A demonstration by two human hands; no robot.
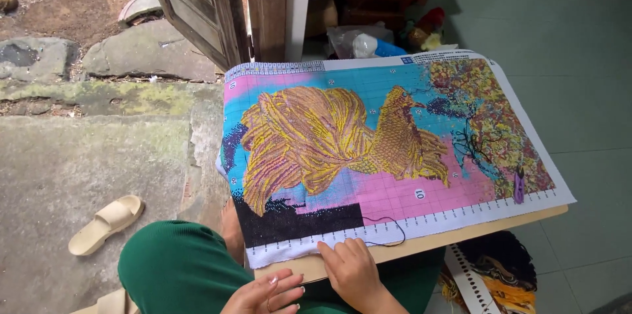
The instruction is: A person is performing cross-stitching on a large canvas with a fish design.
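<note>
A large cross-stitch canvas (388, 149) with a golden bird on a pink and blue ground lies on a flat wooden board (461, 235) across my lap. My right hand (352, 268) rests on the canvas's near white edge, fingers bent, just below a stitched black patch (296, 218). A dark thread (388, 232) loops from there across the white border. My left hand (266, 294) sits lower, under the board's near edge, fingers spread, with a ring on one finger. My green-clad knee (178, 268) is to the left.
A beige sandal (105, 224) lies on the concrete step at left. A wooden door (197, 4) stands open behind the board. Bags and a plastic wrap (365, 41) sit by the doorway. Skeins of coloured thread (500, 274) lie on the green tiled floor at lower right.
</note>
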